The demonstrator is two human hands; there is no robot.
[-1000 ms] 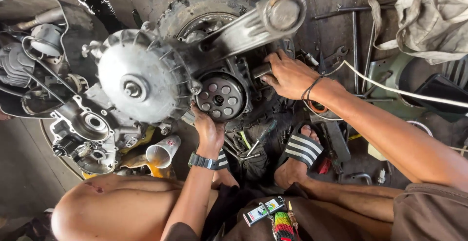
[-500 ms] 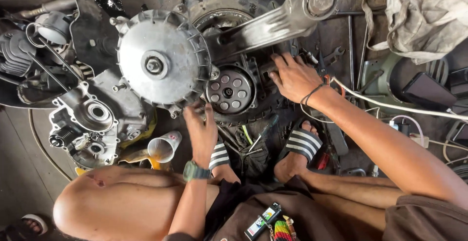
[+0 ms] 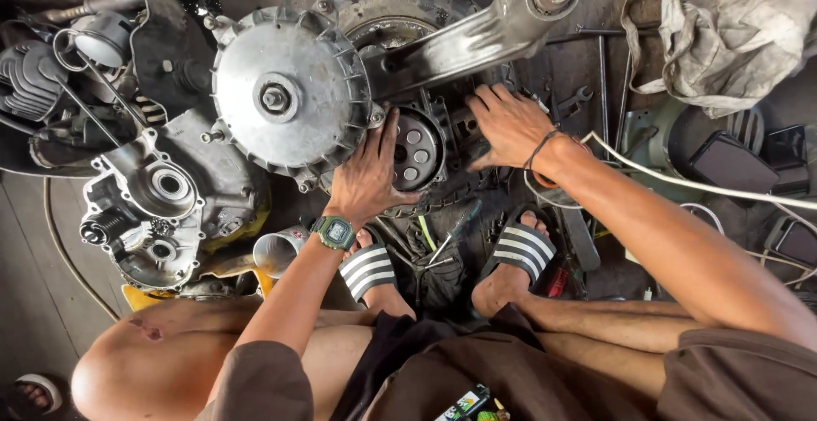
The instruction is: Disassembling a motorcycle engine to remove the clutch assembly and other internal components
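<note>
Left hand [image 3: 368, 174]: fingers spread wide, palm flat against the clutch assembly [image 3: 414, 147], fingertips at the rim of the finned drum; pressed on, not gripped around anything.
Right hand [image 3: 509, 123]: fingers loosely splayed, resting on the dark engine parts at 3 o'clock of the clutch assembly; cannot tell whether it held anything underneath.
Clutch assembly: round, dark, ringed with holes, at frame centre between the 2 hands, at 4 o'clock of the finned drum.
Finned drum [image 3: 289, 93]: large grey metal disc with a centre nut, at 10 o'clock of the left hand, touching its fingertips.
Swing arm [image 3: 477, 34]: silver bar, ran from the clutch area toward 1 o'clock, above the right hand.
Tyre [image 3: 400, 0]: knobbly, partly hidden behind drum and arm, at 12 o'clock.
Crankcase [image 3: 162, 204]: grey casting at 9 o'clock of the left hand, well apart.
Wristwatch [image 3: 336, 232]: green, on the left wrist.
Sandals [image 3: 521, 251]: 2, striped black and white, at 6 o'clock of the clutch.
Rag [image 3: 732, 29]: grey cloth at 2 o'clock, far from both hands.
</note>
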